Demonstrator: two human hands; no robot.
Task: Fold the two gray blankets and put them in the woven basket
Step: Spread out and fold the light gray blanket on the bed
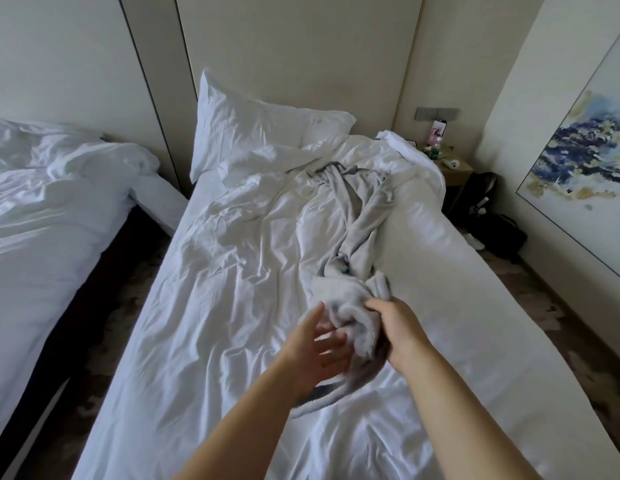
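A crumpled gray blanket [362,209] lies stretched in a long rope across the white bed [204,289], running from near the pillow down to my hands. Its near end is a fluffy gray bunch [339,289]; I cannot tell whether this is the same blanket or a second one. My right hand [402,330] is closed on that bunch and lifts it slightly off the sheet. My left hand [322,351] is beside it with fingers spread, palm against the fabric's left side, gripping nothing. No woven basket is in view.
A white pillow [253,133] leans on the headboard. A second white bed [41,216] stands to the left across a dark gap. A nightstand [454,171] with small items and a dark bag [492,223] sit at the right wall.
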